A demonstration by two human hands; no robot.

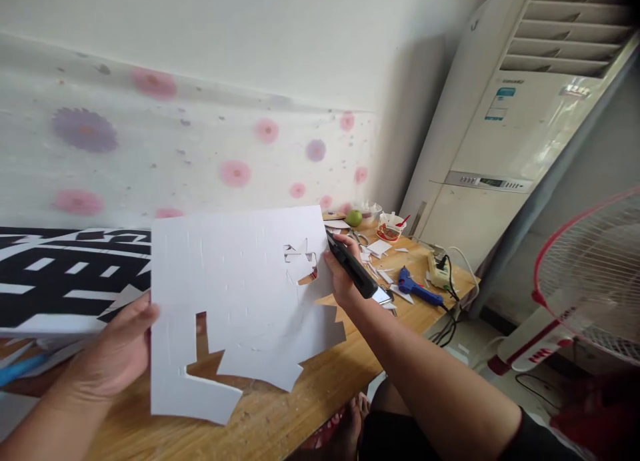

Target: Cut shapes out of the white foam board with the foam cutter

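A large white foam board (235,274) is held up and tilted above the wooden table, with angular pieces cut out of its lower edge and small cuts at its right. My left hand (123,344) grips its left edge, thumb on the front face and the other fingers hidden behind. At the right edge, my right hand (343,274) has its fingers closed around a black utility knife (353,266) lying across the hand. That hand is also against the board's edge; how firmly it holds the board cannot be seen.
White scraps (379,247), a blue glue gun (417,287), a power strip (440,272), a paper cup (391,227) and a green apple (354,218) sit on the table (320,387). Black-and-white printed sheets (75,274) lie left. A fan (590,281) and an air conditioner (480,134) stand right.
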